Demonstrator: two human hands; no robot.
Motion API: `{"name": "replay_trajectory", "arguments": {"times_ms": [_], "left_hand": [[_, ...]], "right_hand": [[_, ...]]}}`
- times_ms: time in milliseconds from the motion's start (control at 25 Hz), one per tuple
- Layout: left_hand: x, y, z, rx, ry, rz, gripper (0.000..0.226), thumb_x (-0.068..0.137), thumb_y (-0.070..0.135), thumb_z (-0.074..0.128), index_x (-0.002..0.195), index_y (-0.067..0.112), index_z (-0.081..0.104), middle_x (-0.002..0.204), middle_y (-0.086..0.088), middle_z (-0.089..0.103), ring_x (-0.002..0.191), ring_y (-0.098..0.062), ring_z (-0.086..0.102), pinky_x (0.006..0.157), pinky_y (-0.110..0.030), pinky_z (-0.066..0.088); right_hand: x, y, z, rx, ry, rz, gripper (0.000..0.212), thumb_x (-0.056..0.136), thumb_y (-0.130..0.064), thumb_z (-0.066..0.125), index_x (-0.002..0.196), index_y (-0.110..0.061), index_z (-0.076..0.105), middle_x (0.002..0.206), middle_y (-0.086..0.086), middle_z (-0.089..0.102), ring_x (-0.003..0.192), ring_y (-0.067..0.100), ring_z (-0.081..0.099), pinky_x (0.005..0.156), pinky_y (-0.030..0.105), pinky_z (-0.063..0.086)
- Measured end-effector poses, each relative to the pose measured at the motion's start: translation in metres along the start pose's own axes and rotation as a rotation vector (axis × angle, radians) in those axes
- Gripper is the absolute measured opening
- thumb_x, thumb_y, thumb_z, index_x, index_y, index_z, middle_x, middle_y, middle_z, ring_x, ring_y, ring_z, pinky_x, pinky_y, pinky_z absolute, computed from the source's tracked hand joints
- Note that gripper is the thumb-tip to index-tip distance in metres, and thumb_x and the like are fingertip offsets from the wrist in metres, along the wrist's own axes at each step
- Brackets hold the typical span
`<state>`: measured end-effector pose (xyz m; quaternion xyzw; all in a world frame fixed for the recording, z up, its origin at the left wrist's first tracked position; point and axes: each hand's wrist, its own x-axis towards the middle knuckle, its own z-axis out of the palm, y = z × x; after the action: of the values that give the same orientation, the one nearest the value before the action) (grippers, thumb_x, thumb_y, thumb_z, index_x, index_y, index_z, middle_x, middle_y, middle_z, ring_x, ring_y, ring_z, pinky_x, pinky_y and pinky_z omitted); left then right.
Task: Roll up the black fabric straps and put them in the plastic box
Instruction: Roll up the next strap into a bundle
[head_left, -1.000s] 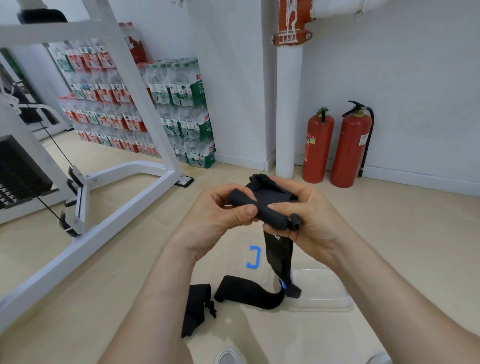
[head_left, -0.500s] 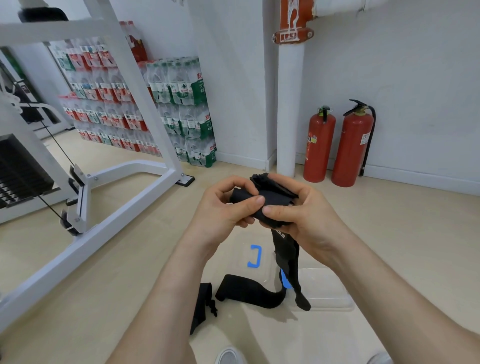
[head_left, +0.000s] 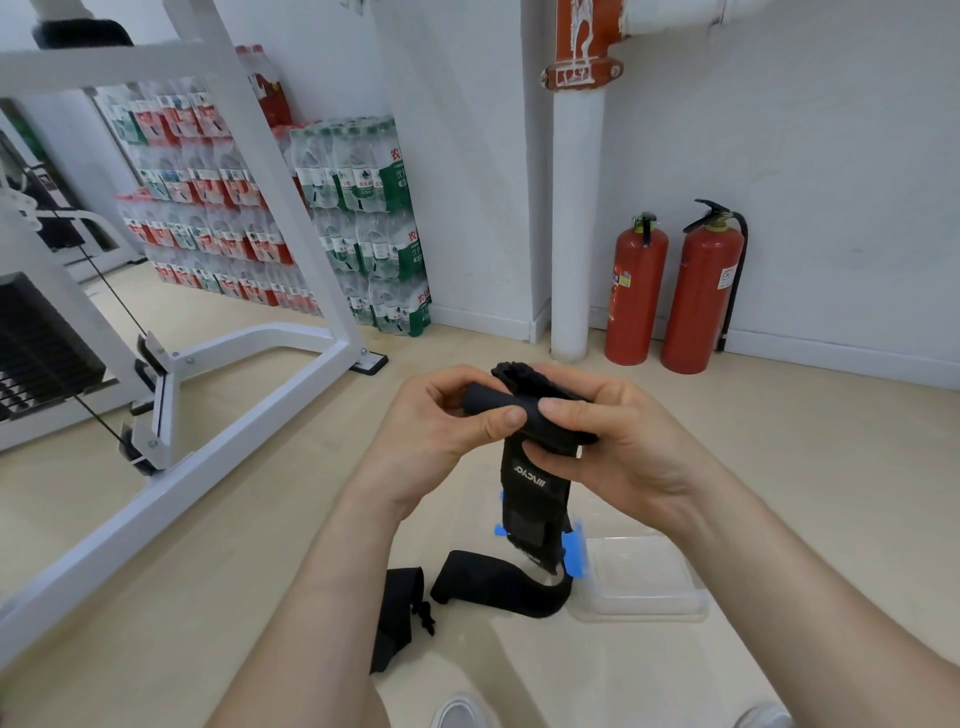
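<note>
Two-handed grip on black strap (head_left: 535, 493)

I stand on a pale beige floor (head_left: 831, 441) with a soft shine. Ahead, a white wall (head_left: 831, 156) carries a white pipe (head_left: 576, 234) with a red clamp (head_left: 582, 44) high up. Two red fire extinguishers (head_left: 701, 301) stand just beside it. Packs of bottled water (head_left: 363, 208) are stacked at the wall, behind a white gym machine frame (head_left: 208, 465).
</note>
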<state>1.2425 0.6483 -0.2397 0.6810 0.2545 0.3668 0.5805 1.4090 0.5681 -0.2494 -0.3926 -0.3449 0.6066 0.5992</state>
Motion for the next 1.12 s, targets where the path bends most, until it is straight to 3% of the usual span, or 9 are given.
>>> {"name": "replay_trajectory", "arguments": {"times_ms": [240,360,480,680,800,880,920,1040,1120], "left_hand": [[-0.001,0.000,0.010,0.188,0.100,-0.059,0.035,0.078,0.032,0.073,0.076,0.000,0.061,0.062,-0.004,0.063,0.060,-0.010,0.056,0.062,-0.023,0.046],[0.003,-0.002,0.007,0.145,0.201,-0.105,0.038,0.079,0.046,0.071,0.076,0.009,0.061,0.067,0.003,0.061,0.061,-0.006,0.056,0.059,-0.017,0.043],[0.005,-0.004,0.007,0.120,0.124,-0.167,0.017,0.081,0.027,0.076,0.086,0.013,0.068,0.081,0.000,0.067,0.068,-0.008,0.064,0.058,-0.017,0.048],[0.004,-0.001,-0.002,-0.033,0.101,-0.216,0.012,0.085,0.009,0.069,0.076,0.016,0.064,0.082,-0.006,0.067,0.079,-0.018,0.065,0.066,-0.026,0.049],[0.004,0.003,-0.012,-0.111,0.169,-0.319,0.021,0.094,0.031,0.061,0.077,0.018,0.060,0.082,-0.006,0.069,0.072,-0.022,0.069,0.064,-0.028,0.051],[0.003,0.002,-0.004,-0.093,0.113,-0.387,0.036,0.090,0.053,0.055,0.091,0.017,0.059,0.081,-0.004,0.069,0.067,-0.022,0.067,0.063,-0.031,0.053],[0.003,0.001,0.002,-0.049,0.084,-0.380,0.040,0.085,0.055,0.058,0.095,0.017,0.058,0.079,-0.003,0.068,0.063,-0.019,0.064,0.060,-0.028,0.052],[0.003,0.000,0.010,-0.016,0.126,-0.305,0.022,0.085,0.024,0.072,0.091,0.015,0.053,0.070,0.000,0.066,0.056,-0.013,0.061,0.051,-0.019,0.047],[0.005,-0.002,0.003,0.038,0.101,-0.290,0.014,0.084,0.015,0.074,0.086,0.014,0.060,0.074,-0.003,0.068,0.064,-0.014,0.065,0.057,-0.022,0.052]], "right_hand": [[0.002,0.002,0.001,-0.127,0.101,-0.080,0.044,0.087,0.010,0.061,0.126,-0.008,0.064,0.121,0.014,0.069,0.105,0.026,0.070,0.089,0.039,0.058],[0.002,0.004,0.001,-0.346,0.134,-0.119,0.061,0.074,0.015,0.072,0.127,-0.015,0.065,0.115,0.004,0.073,0.107,0.021,0.069,0.098,0.041,0.054],[0.000,0.004,0.002,-0.469,0.131,-0.103,0.068,0.071,0.016,0.074,0.129,-0.018,0.064,0.113,-0.002,0.074,0.105,0.015,0.070,0.096,0.036,0.054],[-0.005,-0.005,-0.003,-0.512,0.098,-0.080,0.067,0.073,0.019,0.070,0.127,-0.020,0.065,0.111,-0.004,0.075,0.102,0.014,0.071,0.086,0.028,0.057],[-0.010,-0.012,-0.009,-0.526,0.111,-0.072,0.068,0.073,0.019,0.070,0.127,-0.022,0.064,0.110,-0.002,0.075,0.090,0.008,0.071,0.070,0.018,0.054],[-0.012,-0.012,-0.007,-0.567,0.076,-0.064,0.070,0.073,0.019,0.070,0.129,-0.022,0.063,0.112,-0.002,0.074,0.094,0.010,0.072,0.073,0.020,0.056],[-0.012,-0.010,-0.005,-0.589,0.057,-0.064,0.071,0.073,0.019,0.070,0.130,-0.022,0.062,0.113,-0.003,0.074,0.098,0.011,0.071,0.079,0.024,0.058],[-0.011,-0.007,-0.003,-0.634,0.055,-0.075,0.072,0.072,0.017,0.071,0.132,-0.020,0.061,0.113,-0.003,0.074,0.100,0.012,0.071,0.086,0.029,0.058],[-0.011,-0.006,-0.004,-0.646,0.076,-0.075,0.071,0.072,0.016,0.072,0.131,-0.023,0.061,0.112,-0.003,0.074,0.096,0.011,0.072,0.083,0.028,0.059]]}}
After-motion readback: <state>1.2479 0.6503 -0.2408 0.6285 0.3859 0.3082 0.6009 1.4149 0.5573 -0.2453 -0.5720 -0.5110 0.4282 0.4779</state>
